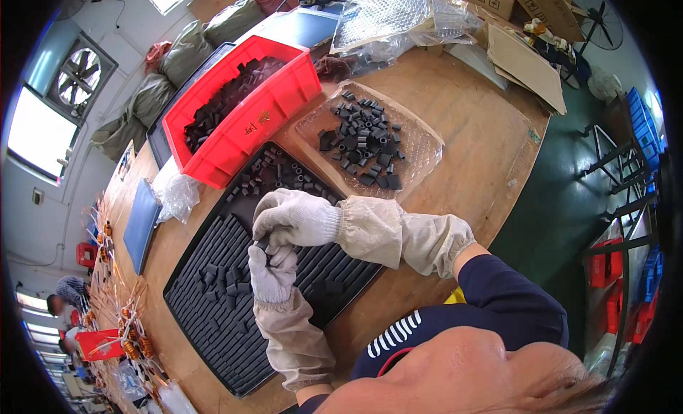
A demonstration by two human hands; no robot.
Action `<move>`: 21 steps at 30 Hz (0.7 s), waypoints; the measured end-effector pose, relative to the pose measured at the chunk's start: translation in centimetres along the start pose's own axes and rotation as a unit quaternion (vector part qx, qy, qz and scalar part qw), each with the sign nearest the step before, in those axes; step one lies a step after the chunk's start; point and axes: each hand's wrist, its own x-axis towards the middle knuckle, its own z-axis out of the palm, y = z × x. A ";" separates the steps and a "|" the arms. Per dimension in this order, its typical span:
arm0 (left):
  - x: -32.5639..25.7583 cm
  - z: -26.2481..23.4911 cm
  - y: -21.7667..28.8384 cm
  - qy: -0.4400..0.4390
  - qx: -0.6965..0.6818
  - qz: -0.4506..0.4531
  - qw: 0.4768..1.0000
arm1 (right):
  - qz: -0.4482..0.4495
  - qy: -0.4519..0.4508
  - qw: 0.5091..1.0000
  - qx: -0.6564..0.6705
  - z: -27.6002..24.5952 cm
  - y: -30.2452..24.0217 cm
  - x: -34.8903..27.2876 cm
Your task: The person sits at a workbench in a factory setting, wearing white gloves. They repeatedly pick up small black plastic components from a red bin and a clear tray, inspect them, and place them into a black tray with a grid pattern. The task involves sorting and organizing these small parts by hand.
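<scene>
Both my hands wear white work gloves and beige sleeve covers, and they meet above a black tray point(188, 261). My left hand point(274, 275) is closed, thumb up, around a small black piece point(264, 242). My right hand point(295, 218) curls over from above, its fingertips pinched at the same piece. Gloves hide most of it, so its exact shape cannot be told. Rows of black strip-like pieces point(213, 321) line the tray beneath, with a loose heap of short black pieces point(224, 280) on top. Short black tubes point(284, 173) lie at its far end.
Beyond the tray stands a red bin point(245, 133) of black pieces. Right of it, a clear plastic tray point(420, 147) bears a pile of black tubes point(363, 136). Copper-coloured coils with wires point(131, 336) lie at the left of the wooden table point(491, 158). Cardboard point(523, 69) leans at the far right.
</scene>
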 end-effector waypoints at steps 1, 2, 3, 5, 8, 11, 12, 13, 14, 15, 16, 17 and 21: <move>0.0 -0.2 0.1 -0.010 -0.004 -0.008 1.000 | 0.003 -0.002 1.000 0.001 0.0 -0.1 0.0; 0.0 -0.3 0.2 -0.020 -0.007 -0.015 1.000 | 0.006 -0.005 1.000 0.002 0.1 -0.1 -0.1; 0.0 -0.4 0.3 -0.014 -0.005 -0.017 1.000 | 0.009 -0.007 1.000 0.004 0.2 -0.1 0.0; -0.2 -0.5 0.4 -0.002 0.000 -0.021 1.000 | 0.014 -0.010 1.000 0.002 0.2 -0.3 -0.1; -0.2 -0.8 0.5 -0.014 -0.006 -0.037 0.999 | 0.010 -0.014 1.000 0.004 0.1 -0.4 -0.1; -0.3 -0.6 0.4 0.004 0.023 -0.020 1.000 | 0.006 -0.018 1.000 0.008 0.1 -0.4 -0.1; -0.3 -0.4 0.4 0.008 0.023 -0.028 0.999 | 0.005 -0.019 1.000 0.008 0.1 -0.4 -0.2; -0.3 -0.1 0.4 0.012 0.023 -0.036 0.999 | 0.004 -0.014 1.000 -0.001 0.1 -0.3 -0.2; -0.2 0.1 0.3 0.016 0.023 -0.044 0.999 | 0.002 -0.009 1.000 -0.011 0.0 -0.1 -0.3; -0.2 0.1 0.2 0.055 0.067 -0.024 0.996 | -0.001 -0.005 1.000 -0.019 0.0 0.2 -0.3; -0.1 0.0 0.1 0.095 0.110 -0.003 0.989 | -0.012 0.001 0.999 -0.030 0.1 0.5 -0.3; 0.0 0.0 0.0 0.135 0.153 0.018 0.979 | -0.023 0.007 0.999 -0.040 0.1 0.8 -0.2; 0.4 0.3 0.7 0.101 0.134 0.057 0.984 | 0.013 0.040 0.998 -0.052 -1.1 0.5 1.0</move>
